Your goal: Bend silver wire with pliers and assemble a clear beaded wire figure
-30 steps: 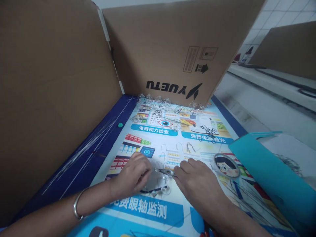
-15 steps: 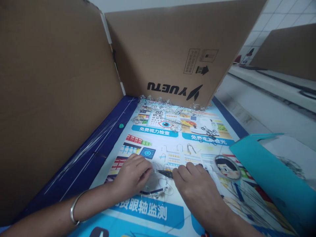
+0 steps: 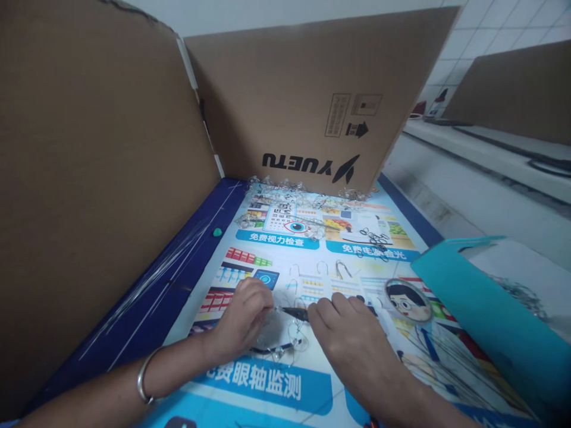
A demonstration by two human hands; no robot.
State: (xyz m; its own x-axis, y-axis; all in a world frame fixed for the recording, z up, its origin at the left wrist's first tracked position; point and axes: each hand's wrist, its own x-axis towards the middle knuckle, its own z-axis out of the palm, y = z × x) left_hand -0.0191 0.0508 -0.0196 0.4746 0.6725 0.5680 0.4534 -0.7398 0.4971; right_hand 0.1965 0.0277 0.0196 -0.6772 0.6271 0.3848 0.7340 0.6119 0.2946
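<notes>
My right hand [image 3: 350, 327] is closed around a pair of dark pliers [image 3: 295, 313], whose narrow jaws point left. Just beyond the jaw tips, my left hand [image 3: 243, 318] pinches the end of a thin wire piece with clear beads [image 3: 279, 353]. Wire loops and beads hang and lie between and below the two hands, and their outlines are hard to separate. Several bent wire hooks [image 3: 342, 269] lie on the printed sheet [image 3: 267, 279] past my hands. The pliers' handles are hidden in my right fist.
Clear beaded wire pieces [image 3: 285, 193] line the back by a cardboard wall [image 3: 312, 71]. Dark small rings [image 3: 375, 244] lie at centre right. Straight wires [image 3: 156, 279] rest on the left, others [image 3: 455, 368] on the right. A teal box [image 3: 486, 297] with wire bits stands at right.
The whole view has shifted slightly. Both hands keep nearly the same pose, with the pliers still at the wire by my left fingertips.
</notes>
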